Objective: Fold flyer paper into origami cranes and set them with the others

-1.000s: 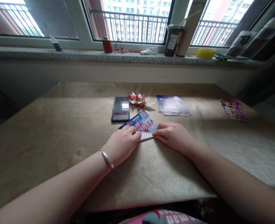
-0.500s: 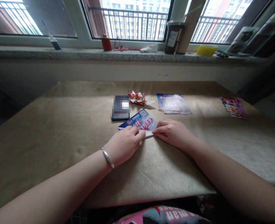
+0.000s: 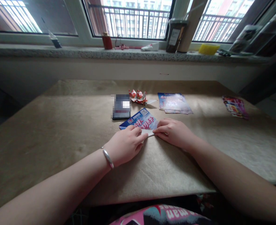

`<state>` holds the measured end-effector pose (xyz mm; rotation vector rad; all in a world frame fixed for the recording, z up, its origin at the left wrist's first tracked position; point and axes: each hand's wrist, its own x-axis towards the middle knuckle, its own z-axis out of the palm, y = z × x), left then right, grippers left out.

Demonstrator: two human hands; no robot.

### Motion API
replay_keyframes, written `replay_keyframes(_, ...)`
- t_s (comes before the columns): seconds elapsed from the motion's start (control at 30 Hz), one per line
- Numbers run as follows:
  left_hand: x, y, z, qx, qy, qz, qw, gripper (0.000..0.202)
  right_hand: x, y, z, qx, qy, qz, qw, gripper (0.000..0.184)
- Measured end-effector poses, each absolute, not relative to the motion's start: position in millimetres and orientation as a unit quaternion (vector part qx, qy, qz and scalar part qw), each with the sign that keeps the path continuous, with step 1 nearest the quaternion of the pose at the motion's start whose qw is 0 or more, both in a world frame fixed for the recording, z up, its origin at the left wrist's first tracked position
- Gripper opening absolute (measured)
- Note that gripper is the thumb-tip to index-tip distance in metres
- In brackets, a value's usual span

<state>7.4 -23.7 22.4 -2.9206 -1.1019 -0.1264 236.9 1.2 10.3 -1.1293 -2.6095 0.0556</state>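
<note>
A blue printed flyer (image 3: 144, 121) with red-and-white lettering and a QR code lies on the table, its near edge folded over to show a white strip. My left hand (image 3: 126, 142), a silver bangle at its wrist, presses its closed fingers on that strip from the left. At the right end of the fold, my right hand (image 3: 173, 132) pinches the flyer's corner between thumb and fingers. The flyer's left corner shows a little beyond my left fingers, and part of the fold is hidden under them. Just behind the flyer is a blurred-out phone (image 3: 121, 107).
A red-and-white folded paper piece (image 3: 138, 97) stands behind the phone. More blue flyers (image 3: 174, 103) lie stacked to the right, and colourful printed papers (image 3: 235, 107) sit at the far right. The table (image 3: 58, 131) backs onto a wall below a cluttered windowsill (image 3: 81, 53).
My left fingers have slid slightly to the right along the folded strip, toward my right hand. My right hand stays on the corner.
</note>
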Motion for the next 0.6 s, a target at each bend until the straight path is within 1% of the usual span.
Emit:
replay_keyframes(0.23,7.8,-24.1,23.1,-0.936,-0.352,-0.03,0.001,0.03,234.9,0.1,11.6,-0.359,-0.923,-0.018,0.137,0.023)
replay_keyframes(0.4,6.1,-24.2,22.7,-0.939,-0.341,-0.043,0.006,0.031,230.3,0.3,7.7,-0.298,-0.941,-0.015,0.161,0.026)
replay_keyframes(0.6,4.7,-25.3,25.1,-0.94,-0.339,-0.024,-0.007,0.033,228.9,-0.2,6.0,-0.304,-0.939,-0.01,0.159,0.027)
